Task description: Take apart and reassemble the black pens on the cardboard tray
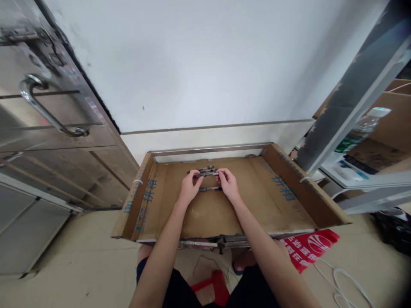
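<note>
My left hand (192, 184) and my right hand (228, 183) hold a slim dark pen (208, 174) level between them, one at each end, fingers pinched on it. Just beyond it lie more dark pens (205, 168) on the cardboard; how many I cannot tell. Nearer to me another dark pen (209, 188) lies crosswise between my wrists, its right end beside my right hand. All of this is over a shallow cardboard tray (205, 218) with raised sides.
A white wall (208, 77) stands behind the tray. On the left is a metal door with a curved handle (48, 113). A shelf on the right holds a plastic bottle (362, 128). A red banner (313, 247) and a white cable (340, 280) lie low on the right.
</note>
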Demonstrator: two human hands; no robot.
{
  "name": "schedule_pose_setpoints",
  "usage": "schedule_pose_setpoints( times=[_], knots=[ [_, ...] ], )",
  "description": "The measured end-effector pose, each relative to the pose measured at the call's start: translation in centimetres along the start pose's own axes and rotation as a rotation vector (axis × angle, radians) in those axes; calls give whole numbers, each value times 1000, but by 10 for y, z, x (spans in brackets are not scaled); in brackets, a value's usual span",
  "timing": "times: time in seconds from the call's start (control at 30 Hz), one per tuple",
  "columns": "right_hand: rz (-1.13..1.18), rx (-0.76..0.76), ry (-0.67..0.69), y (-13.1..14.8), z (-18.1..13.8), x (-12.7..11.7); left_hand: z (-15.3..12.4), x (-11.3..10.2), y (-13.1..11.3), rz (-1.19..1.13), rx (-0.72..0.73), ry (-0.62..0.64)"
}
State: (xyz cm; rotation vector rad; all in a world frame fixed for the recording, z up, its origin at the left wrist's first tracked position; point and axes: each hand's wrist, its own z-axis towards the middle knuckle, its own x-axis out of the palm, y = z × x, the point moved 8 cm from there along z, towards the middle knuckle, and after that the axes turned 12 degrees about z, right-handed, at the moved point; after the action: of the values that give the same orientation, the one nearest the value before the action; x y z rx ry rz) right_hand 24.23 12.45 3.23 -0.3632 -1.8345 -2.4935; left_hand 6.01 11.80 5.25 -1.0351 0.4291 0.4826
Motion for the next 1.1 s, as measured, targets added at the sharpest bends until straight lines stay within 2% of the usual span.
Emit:
schedule_pose_setpoints(
  times=[0.2, 0.47, 0.63, 0.87, 1.1],
  knots=[
    [-37, -21, -27, -4, 2, -6, 0, 0, -3, 41, 43, -1],
    [-108, -21, -22, 1, 1, -5, 0, -1, -1, 108, 7, 5],
    [-179, -85, -25, 11, 0, -4, 0, -1, -4, 47, 27, 6],
    [-247, -165, 1, 17, -3, 0, 0, -1, 0, 135, 24, -2],
    [-315, -198, 26, 17, -5, 2, -1, 1, -3, 94, 59, 2]
  ],
)
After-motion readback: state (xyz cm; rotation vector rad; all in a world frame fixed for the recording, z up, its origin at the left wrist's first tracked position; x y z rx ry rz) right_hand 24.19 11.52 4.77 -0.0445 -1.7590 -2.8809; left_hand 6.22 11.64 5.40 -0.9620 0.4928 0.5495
